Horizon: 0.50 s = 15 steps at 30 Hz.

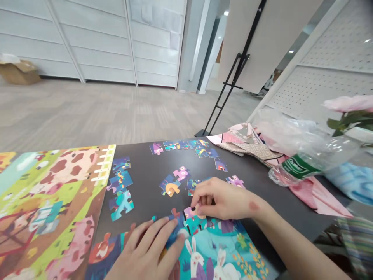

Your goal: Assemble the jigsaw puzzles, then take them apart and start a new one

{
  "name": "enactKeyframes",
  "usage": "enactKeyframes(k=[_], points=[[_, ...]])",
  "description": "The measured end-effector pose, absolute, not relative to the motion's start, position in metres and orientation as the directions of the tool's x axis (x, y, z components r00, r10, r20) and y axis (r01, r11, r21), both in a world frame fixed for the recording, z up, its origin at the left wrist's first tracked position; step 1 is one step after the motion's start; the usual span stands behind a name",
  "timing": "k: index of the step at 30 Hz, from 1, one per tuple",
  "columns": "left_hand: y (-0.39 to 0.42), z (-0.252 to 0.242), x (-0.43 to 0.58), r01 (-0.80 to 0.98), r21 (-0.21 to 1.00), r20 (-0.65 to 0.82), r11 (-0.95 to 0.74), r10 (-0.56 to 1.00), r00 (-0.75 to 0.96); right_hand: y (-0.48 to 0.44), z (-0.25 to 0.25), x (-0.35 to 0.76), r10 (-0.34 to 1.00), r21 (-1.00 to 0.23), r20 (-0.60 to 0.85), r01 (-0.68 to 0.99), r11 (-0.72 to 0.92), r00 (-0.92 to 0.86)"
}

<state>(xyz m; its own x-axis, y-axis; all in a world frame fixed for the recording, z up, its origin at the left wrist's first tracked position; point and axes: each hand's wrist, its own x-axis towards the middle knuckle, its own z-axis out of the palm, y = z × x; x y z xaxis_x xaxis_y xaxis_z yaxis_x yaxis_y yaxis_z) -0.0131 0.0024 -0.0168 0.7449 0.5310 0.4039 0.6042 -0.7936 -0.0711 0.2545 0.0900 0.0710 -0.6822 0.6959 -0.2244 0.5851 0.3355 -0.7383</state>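
Note:
My right hand (221, 200) pinches a pink and teal jigsaw piece (190, 212) at the upper edge of the assembled rabbit puzzle section (212, 249). My left hand (145, 249) lies flat, with its fingertips resting on a blue piece (176, 229) at that same edge. Loose jigsaw pieces (120, 190) stand in a column to the left on the dark table (145, 182). More pieces (177, 146) form a row across the far side, and a few (175, 181) lie in the middle.
A farm-animal picture board (49, 198) lies along the left. On the right are a plastic water bottle (305, 161), patterned pink cloth (317, 198), a plastic bag (285, 130) and pink flowers (349, 104). A black easel (230, 85) stands beyond the table.

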Motion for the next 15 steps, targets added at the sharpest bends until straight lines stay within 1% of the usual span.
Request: enactKeyframes(k=[4, 8, 12, 15], points=[[0.0030, -0.0184, -0.0149, 0.595, -0.065, 0.392, -0.801, 0.528, 0.753, 0.0852, 0.0746, 0.2525, 0.719, -0.645, -0.199, 0.641, 0.416, -0.666], [0.0033, -0.0199, -0.0159, 0.601, -0.003, 0.383, -0.800, 0.554, 0.739, 0.0840, 0.0753, 0.2528, 0.714, -0.620, -0.218, 0.659, 0.425, -0.665], [0.0036, -0.0222, -0.0165, 0.597, -0.044, 0.405, -0.801, 0.532, 0.744, 0.0841, 0.0763, 0.2544, 0.721, -0.617, -0.236, 0.674, 0.407, -0.652], [0.0036, -0.0229, -0.0164, 0.595, -0.094, 0.406, -0.798, 0.515, 0.755, 0.0852, 0.0774, 0.2549, 0.699, -0.633, -0.225, 0.647, 0.426, -0.679]])
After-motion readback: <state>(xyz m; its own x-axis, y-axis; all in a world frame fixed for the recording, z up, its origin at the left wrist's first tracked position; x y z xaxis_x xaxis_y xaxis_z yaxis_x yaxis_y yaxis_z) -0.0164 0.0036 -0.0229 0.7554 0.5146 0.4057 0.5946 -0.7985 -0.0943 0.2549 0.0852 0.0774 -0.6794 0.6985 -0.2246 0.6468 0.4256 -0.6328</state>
